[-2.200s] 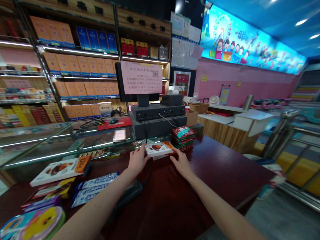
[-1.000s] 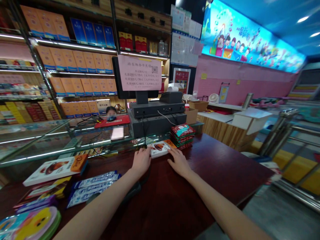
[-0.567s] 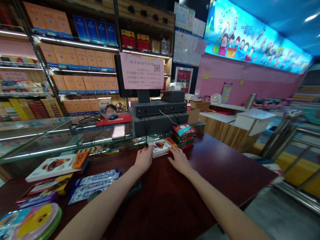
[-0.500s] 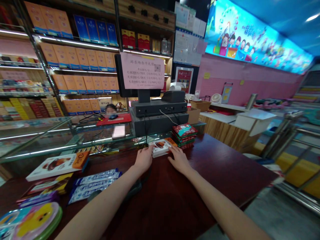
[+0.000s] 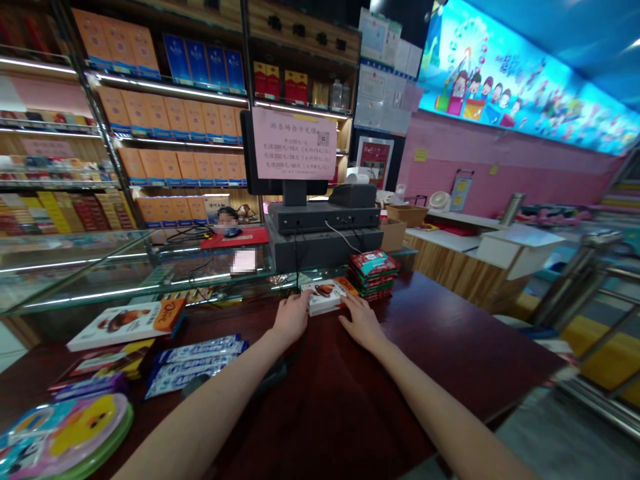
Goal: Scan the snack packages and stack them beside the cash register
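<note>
A short stack of flat white-and-orange chocolate boxes [image 5: 325,293] lies at the back of the dark red counter, between my two hands. My left hand [image 5: 293,317] is closed against its left end, fingers bent over the edge. The fingers of my right hand [image 5: 361,321] press on the right front part, with the thumb apart from them. Just beyond, to the right, stands a pile of red-and-green packets [image 5: 373,272]. A larger white-and-orange chocolate box [image 5: 127,323] lies on the left side of the counter.
Blue-and-white wrapped bars [image 5: 195,363], a brown-and-yellow pack [image 5: 107,363] and a round duck-picture container [image 5: 75,433] lie at left. A dark object sits partly under my left forearm. Behind are a glass case [image 5: 80,267] and a register with a monitor [image 5: 325,220].
The view has shifted slightly, so the surroundings appear a little further right. Both hands stay at the stack of boxes, with hardly any movement against it.
</note>
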{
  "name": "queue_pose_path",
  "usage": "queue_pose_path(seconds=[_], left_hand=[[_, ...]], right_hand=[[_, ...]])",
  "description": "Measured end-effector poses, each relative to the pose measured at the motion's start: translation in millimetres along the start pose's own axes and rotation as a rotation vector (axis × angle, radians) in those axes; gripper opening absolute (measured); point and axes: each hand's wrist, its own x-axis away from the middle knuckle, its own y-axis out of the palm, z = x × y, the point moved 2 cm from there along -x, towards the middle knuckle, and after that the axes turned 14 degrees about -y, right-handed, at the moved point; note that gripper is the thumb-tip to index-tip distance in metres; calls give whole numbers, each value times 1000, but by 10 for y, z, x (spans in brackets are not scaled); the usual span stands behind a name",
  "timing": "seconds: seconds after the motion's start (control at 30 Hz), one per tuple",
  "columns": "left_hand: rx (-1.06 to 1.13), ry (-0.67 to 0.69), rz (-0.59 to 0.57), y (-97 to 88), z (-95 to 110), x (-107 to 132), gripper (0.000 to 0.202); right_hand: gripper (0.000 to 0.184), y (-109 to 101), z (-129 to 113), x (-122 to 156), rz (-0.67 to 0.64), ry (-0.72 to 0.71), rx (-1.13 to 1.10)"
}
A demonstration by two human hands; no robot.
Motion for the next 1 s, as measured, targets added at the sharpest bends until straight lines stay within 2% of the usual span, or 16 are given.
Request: queue_pose_path(seconds=[0.33, 0.5, 0.73, 1.0], left_hand=[[8, 24, 15, -75, -20, 59, 57], [-2, 11, 41, -156, -134, 92, 60], [-36, -50, 72, -321, -496, 205, 54], [-41, -117, 99, -465, -1041, 365, 47]], right_hand=[[57, -22, 4, 0, 43, -30, -14], [55, -6, -85, -67, 55, -74, -28], [52, 85, -422, -242, 61, -221, -96], [50, 220, -889, -439, 25, -288, -161]])
